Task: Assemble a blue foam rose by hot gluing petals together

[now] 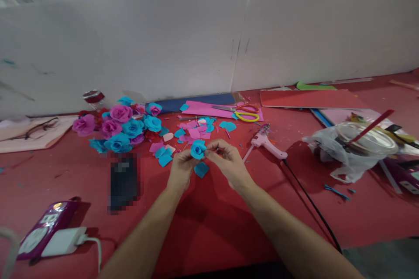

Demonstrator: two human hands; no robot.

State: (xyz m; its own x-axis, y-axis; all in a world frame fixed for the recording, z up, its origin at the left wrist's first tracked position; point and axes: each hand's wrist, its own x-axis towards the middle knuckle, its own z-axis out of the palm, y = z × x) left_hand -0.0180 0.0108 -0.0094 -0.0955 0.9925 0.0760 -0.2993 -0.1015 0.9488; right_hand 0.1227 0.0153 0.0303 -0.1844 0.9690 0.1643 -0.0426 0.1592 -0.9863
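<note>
Between my two hands is a blue paper flower [197, 150] with curled petals, its centre turned up toward me. My left hand [182, 166] is closed around its base from the left. On the other side, the fingers of my right hand [225, 159] pinch the flower's right edge. A loose blue paper petal [201, 169] lies on the table just below the flower. More cut petals [195, 133] in blue, pink and pale tones are scattered behind my hands. To the right rests a pink glue gun [269, 145] with a black cord.
A bunch of pink and blue paper flowers [121, 126] stands at left, behind a pixelated dark object [123, 185]. Scissors [245, 113] lie on pink paper. A lidded container in a plastic bag [353, 148] is at right. A purple power strip [49, 226] holds a white charger [63, 242].
</note>
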